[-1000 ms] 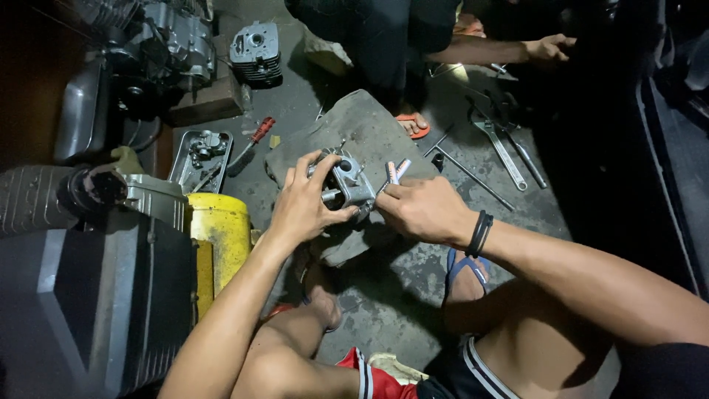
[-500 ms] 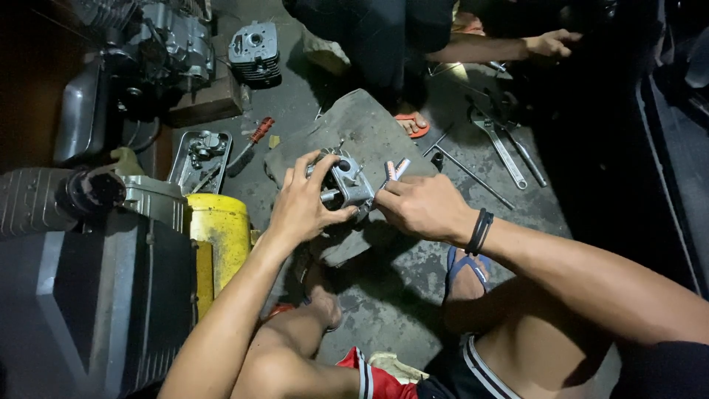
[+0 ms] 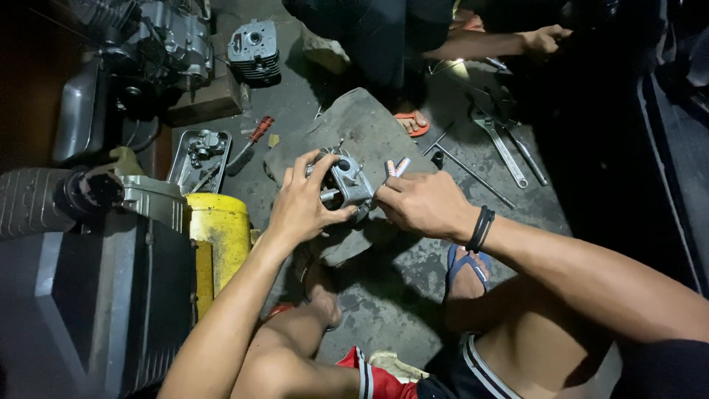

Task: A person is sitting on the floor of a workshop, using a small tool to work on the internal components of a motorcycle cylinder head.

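Two hands meet over a small grey metal engine part [image 3: 346,181], held just above a grey cloth [image 3: 373,122] spread on the concrete floor [image 3: 384,303]. The part is cast metal, dull silver, blocky, with a round dark bore facing up, a short stub sticking out on its left side and a thin stud rising from its top edge. The left hand [image 3: 303,207] wraps around the part's left side, fingers curled over the top and thumb underneath, clamped on it. The right hand [image 3: 425,203] presses against the part's right side with its fingers bent closed around a thin pale tool [image 3: 397,167], whose tip pokes out above the knuckles; how the tool meets the part is hidden. A black band [image 3: 480,229] sits on the right wrist.

Left of the hands stand a yellow can [image 3: 218,236] and a metal tray [image 3: 199,157] of small parts, with a red-handled screwdriver [image 3: 255,137] beside it. Wrenches [image 3: 502,144] lie on the floor to the right. Farther back, a finned cylinder [image 3: 253,52] rests near another person's arm [image 3: 487,44].
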